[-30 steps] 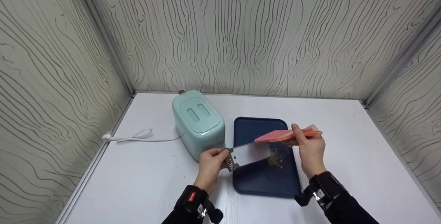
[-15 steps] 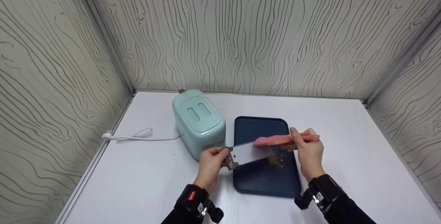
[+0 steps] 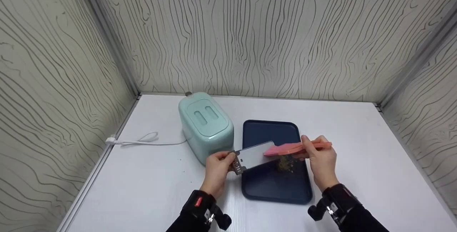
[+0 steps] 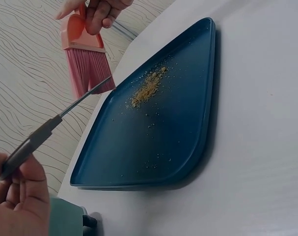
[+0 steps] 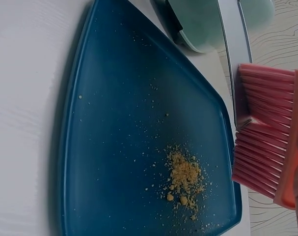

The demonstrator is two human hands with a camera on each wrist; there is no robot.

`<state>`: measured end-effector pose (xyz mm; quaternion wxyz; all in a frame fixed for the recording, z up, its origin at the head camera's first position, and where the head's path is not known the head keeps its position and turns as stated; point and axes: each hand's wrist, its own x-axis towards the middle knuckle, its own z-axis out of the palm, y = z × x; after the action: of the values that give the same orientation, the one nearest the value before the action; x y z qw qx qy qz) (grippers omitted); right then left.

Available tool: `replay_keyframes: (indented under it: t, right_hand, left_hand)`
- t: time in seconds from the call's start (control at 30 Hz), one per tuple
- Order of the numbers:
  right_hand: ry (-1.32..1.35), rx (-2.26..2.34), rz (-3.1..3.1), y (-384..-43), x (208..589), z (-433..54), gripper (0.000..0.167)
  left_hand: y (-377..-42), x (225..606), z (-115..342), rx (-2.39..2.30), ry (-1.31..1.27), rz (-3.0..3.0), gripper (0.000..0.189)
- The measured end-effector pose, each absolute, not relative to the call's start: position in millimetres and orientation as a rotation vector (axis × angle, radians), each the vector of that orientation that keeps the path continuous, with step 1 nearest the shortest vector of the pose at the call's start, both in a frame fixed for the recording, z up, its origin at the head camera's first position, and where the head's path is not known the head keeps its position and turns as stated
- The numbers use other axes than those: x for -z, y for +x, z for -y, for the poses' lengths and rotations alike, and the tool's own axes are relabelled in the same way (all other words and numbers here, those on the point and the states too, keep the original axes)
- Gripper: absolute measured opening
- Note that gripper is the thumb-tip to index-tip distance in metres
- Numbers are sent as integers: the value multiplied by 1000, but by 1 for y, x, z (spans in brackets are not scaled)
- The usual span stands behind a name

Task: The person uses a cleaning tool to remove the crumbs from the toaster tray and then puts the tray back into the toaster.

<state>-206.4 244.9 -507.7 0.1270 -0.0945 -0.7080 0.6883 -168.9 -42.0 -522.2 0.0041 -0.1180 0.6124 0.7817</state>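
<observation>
My left hand (image 3: 216,171) pinches the grey slotted end of a flat metal crumb tray (image 3: 255,156), which slants over the dark blue serving tray (image 3: 275,192). In my right hand (image 3: 322,162) is a small orange brush (image 4: 85,37), gripped by its handle. Its pink bristles (image 5: 266,128) press against the far end of the crumb tray and splay apart around its edge in the right wrist view. Below them, a heap of tan crumbs (image 5: 184,174) lies on the blue tray, with finer specks scattered about it.
A mint-green toaster (image 3: 206,128) with a closed lid stands left of the blue tray, close by my left hand. Its white cord (image 3: 150,142) runs to the table's left edge. A few specks dot the white table (image 3: 160,189). Patterned panels (image 3: 235,35) enclose the back and sides.
The brush has swept down across the crumb tray toward its near edge, uncovering the tray's far top corner. My left hand has barely shifted.
</observation>
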Motion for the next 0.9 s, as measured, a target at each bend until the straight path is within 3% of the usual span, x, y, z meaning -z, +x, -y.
replay_keyframes:
  t: [0.9]
  right_hand:
    - [-231, -1881, 2253, -194, 509, -263, 41]
  left_hand:
    - [-169, 524, 44, -2432, -420, -1993, 22]
